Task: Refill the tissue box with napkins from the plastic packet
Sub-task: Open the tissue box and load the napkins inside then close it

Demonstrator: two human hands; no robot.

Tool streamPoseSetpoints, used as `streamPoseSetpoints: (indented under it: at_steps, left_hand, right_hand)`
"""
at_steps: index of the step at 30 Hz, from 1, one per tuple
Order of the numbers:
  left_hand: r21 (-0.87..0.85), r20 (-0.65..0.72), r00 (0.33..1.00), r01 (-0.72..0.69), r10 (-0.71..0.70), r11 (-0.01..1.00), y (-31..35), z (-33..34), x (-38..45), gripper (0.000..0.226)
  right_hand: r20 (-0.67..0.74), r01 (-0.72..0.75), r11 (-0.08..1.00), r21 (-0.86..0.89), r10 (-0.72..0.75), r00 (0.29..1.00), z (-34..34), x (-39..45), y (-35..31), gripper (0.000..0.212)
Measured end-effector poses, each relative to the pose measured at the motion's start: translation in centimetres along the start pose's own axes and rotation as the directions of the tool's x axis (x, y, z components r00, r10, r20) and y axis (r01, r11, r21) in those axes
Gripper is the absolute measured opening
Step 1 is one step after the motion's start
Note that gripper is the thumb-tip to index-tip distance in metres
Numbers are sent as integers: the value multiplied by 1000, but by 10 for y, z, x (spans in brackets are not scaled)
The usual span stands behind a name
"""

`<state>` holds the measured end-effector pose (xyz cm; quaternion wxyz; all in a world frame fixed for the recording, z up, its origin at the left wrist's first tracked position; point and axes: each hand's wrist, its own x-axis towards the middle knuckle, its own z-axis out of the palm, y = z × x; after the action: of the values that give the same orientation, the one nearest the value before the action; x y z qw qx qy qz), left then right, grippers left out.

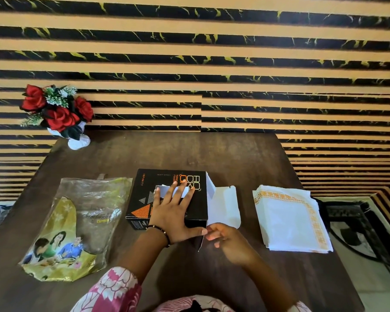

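Note:
A black tissue box (142,194) with orange print lies at the table's middle, its right end open with white flaps (225,206) folded out. My left hand (173,212) presses flat on the box top, fingers spread over the slot. My right hand (227,239) pinches the near white flap at the box's front right corner. A stack of white napkins (288,219) with orange borders lies to the right of the box. The plastic packet (77,224), flattened and clear with a yellow printed end, lies to the left.
A white vase of red roses (61,115) stands at the table's far left corner. The dark wooden table (212,152) backs onto a striped wall. A patterned rug (358,224) shows beyond the right edge.

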<state>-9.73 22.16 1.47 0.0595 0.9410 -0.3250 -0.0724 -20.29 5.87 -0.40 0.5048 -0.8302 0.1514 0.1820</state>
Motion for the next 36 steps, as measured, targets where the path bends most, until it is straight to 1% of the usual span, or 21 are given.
streamPoseSetpoints:
  at_steps: [2, 4, 6, 8, 11, 14, 17, 19, 24, 28, 36]
  left_hand:
    - [-8, -3, 1000, -3, 2, 1000, 0, 0, 0, 114]
    - [-15, 0, 1000, -6, 6, 1000, -1, 0, 0, 115]
    - [-15, 6, 1000, -9, 9, 1000, -1, 1, 0, 114]
    - [-6, 18, 1000, -13, 13, 1000, -1, 1, 0, 110]
    - [-18, 23, 1000, -14, 14, 1000, -1, 0, 0, 108]
    - [-14, 28, 999, -15, 16, 1000, -1, 1, 0, 109]
    - [-6, 31, 999, -17, 18, 1000, -1, 1, 1, 109]
    - [-3, 44, 999, -22, 23, 1000, -2, 0, 2, 108]
    - [-5, 50, 998, -29, 30, 1000, -2, 0, 2, 103]
    - [-1, 66, 998, -23, 23, 1000, -2, -1, 3, 96]
    - [38, 32, 999, -44, 42, 998, -2, 0, 2, 84]
  right_hand:
    - [-39, -14, 1000, 22, 14, 999, -9, 3, -4, 32]
    - [-135, -39, 997, 65, 47, 990, -15, 8, -13, 31]
    - [-168, -54, 991, 126, 75, 983, -19, 13, -29, 30]
    - [-132, -103, 980, 170, 126, 983, -25, 23, -43, 31]
    - [-63, -186, 950, 251, 208, 976, -37, 39, -57, 38]
    - [-78, -198, 933, 300, 230, 970, -47, 55, -63, 48]
    - [-113, -162, 943, 291, 202, 973, -52, 70, -72, 56]
    - [-109, -143, 953, 268, 178, 978, -51, 78, -79, 57]
    - [-92, -96, 963, 251, 122, 988, -41, 90, -83, 46]
    - [-85, -104, 961, 257, 130, 988, -40, 91, -77, 46]
    - [-106, -120, 970, 211, 144, 984, -42, 98, -76, 35]
